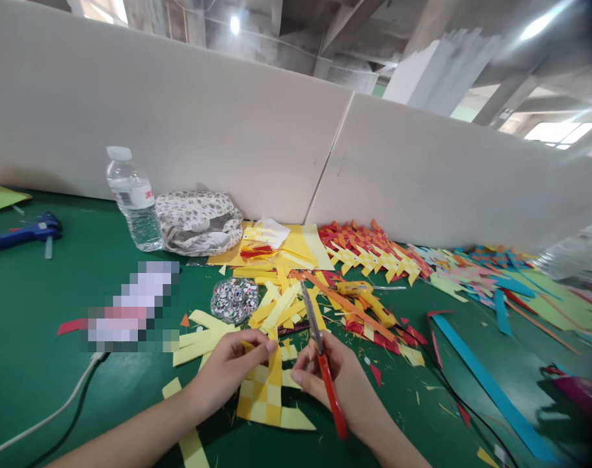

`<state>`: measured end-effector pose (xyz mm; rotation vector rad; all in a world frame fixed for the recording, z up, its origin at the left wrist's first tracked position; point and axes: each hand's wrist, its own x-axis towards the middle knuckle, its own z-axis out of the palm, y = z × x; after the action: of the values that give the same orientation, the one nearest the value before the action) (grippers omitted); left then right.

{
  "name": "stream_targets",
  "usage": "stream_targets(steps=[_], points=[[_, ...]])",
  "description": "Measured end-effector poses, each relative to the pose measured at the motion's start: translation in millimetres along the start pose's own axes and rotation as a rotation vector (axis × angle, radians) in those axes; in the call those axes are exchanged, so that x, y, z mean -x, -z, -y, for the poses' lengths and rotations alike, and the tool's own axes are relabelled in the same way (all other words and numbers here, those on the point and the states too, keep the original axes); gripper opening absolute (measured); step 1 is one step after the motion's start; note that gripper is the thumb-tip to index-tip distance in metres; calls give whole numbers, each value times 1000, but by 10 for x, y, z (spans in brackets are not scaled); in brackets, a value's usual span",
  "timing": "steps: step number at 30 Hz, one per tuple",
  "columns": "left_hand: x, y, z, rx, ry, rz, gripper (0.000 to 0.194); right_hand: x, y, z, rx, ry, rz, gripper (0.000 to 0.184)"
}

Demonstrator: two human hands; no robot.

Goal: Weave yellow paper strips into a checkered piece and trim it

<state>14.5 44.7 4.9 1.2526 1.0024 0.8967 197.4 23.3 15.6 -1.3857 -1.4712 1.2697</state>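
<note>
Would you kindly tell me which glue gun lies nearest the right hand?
The yellow glue gun, just beyond the right hand; the blue glue gun lies far off to the left.

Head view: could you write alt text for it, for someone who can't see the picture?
A person's left hand pinches a woven yellow paper piece while the right hand holds red-handled scissors over a green table. Beyond them lie yellow strips and a yellow glue gun, with a clear bottle and patterned cloth bundle farther back.
</note>
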Motion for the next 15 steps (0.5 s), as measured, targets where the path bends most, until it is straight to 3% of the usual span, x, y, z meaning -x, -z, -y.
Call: stream_targets(steps=[3,6,9,15], points=[[7,9,-16,46,1,-22,30,3,-12,-2,14,-8,-7,27],[6,21,1,194,50,-75,18,-23,-1,9,-115,6,-94,34],[-6,27,30,292,121,-115,28,-52,34,43,-268,4,-196,39],[-14,23,18,260,93,3,26,-70,74,77,-387,-29,-360,39]])
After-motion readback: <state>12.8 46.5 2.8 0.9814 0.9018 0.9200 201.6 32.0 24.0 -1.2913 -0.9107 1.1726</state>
